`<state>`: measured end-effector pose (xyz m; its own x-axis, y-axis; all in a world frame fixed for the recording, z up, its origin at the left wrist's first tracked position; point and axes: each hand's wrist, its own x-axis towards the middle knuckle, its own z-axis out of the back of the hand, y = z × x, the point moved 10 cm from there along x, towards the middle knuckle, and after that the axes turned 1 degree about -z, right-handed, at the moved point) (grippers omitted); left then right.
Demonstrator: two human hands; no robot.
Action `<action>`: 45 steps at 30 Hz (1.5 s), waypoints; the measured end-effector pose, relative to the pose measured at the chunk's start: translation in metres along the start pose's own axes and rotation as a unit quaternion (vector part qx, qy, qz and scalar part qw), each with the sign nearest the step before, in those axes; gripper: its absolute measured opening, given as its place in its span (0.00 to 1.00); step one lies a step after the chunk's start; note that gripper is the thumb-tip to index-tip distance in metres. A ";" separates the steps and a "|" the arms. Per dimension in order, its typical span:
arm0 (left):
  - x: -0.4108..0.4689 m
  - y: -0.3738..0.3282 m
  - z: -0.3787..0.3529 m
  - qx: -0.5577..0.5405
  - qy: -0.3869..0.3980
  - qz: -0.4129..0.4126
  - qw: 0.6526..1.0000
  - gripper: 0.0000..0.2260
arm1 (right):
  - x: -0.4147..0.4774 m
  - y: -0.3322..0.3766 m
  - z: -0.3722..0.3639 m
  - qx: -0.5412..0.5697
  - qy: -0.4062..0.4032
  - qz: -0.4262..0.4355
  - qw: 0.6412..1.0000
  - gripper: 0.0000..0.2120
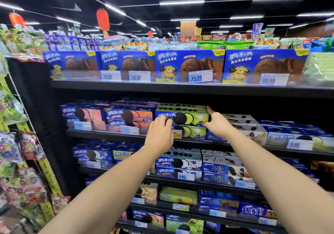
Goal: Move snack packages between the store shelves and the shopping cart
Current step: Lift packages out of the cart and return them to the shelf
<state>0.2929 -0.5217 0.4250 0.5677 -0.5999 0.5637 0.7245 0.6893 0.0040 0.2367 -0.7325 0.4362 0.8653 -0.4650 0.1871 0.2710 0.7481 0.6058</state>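
We count four large blue cardboard boxes (188, 66) in one row on the top black shelf (162, 87). Each has a yellow cartoon figure and a brown round biscuit printed on its front. In front of them stand four white price tags (196, 77): two read 10.50 and two read 10.90. Three red paper lanterns (103, 19) hang under the dark ceiling.

On the second black shelf (101, 133) a green and blue cardboard biscuit box (188, 116) sits on top of a lower green box of the same kind (195, 131). Its front carries the white characters 奥利奥 and a picture of a black sandwich biscuit with green cream. A small yellow tag (178, 135) just below reads 6.80. We read 6.80 on two white tags more, one further right (294, 144) and one on the shelf below (181, 176).

Both hands are on the upper box, one at each end, so the box lies between them. The left hand (160, 132) grasps the left part, its fingers curled over the front. The right hand (216, 123) pinches the right end, with the thumb on the top edge and the fingers at the lower edge.
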 end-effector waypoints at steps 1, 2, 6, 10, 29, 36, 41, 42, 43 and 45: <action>-0.001 0.002 0.000 -0.005 0.000 0.003 1.000 0.19 | -0.002 0.000 0.001 -0.007 -0.009 -0.010 1.000 0.38; -0.003 0.004 0.001 -0.013 0.001 0.004 1.000 0.19 | -0.006 0.001 0.002 -0.010 -0.020 -0.021 1.000 0.37; -0.021 0.015 0.004 -0.046 0.006 -0.006 0.999 0.18 | -0.032 0.006 -0.003 -0.019 -0.079 -0.049 0.996 0.28; -0.054 0.036 0.011 -0.074 0.023 -0.032 0.997 0.19 | -0.077 0.023 -0.022 -0.005 -0.112 -0.061 0.992 0.30; -0.401 0.268 -0.111 -0.037 0.263 -0.006 0.964 0.16 | -0.274 0.134 -0.498 -0.236 0.170 0.109 0.951 0.29; -0.590 0.347 -0.186 -0.019 0.391 0.127 0.912 0.15 | -0.368 0.121 -0.693 -0.191 0.331 0.126 0.915 0.27; -0.711 0.371 -0.257 -0.029 0.495 0.182 0.849 0.23 | -0.431 0.078 -0.802 -0.155 0.415 0.082 0.893 0.29; -0.733 0.374 -0.272 -0.033 0.515 0.192 0.835 0.25 | -0.442 0.067 -0.821 -0.146 0.428 0.060 0.890 0.30; -0.755 0.378 -0.287 -0.033 0.535 0.199 0.820 0.27 | -0.452 0.056 -0.839 -0.142 0.439 0.045 0.886 0.32; -0.794 0.382 -0.315 -0.035 0.581 0.200 0.788 0.32 | -0.472 0.034 -0.876 -0.143 0.467 0.027 0.872 0.34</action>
<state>0.2421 0.0894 -0.2815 0.7013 -0.3363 -0.6286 0.3942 0.9176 -0.0511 0.2068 -0.0727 -0.3088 0.8100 0.0626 -0.5831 0.1983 0.9065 0.3728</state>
